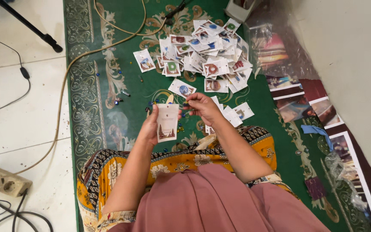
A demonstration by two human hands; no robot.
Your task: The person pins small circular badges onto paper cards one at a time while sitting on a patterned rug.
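Frame centre: left hand pinches a white card upright, long axis vertical; right hand, just right of the card's top edge, fingertips closed on a small dark bead, is nearer the card pile above.

Dusty-pink top fills the lower centre of the frame, soft folds, loose fit; forearms bare, no sleeves visible past the elbows; yellow patterned skirt or wrap across the lap at lower centre, white flowers, dark brown-and-black batik border band along its upper edge; no rings, watch or bracelets discernible on either hand.
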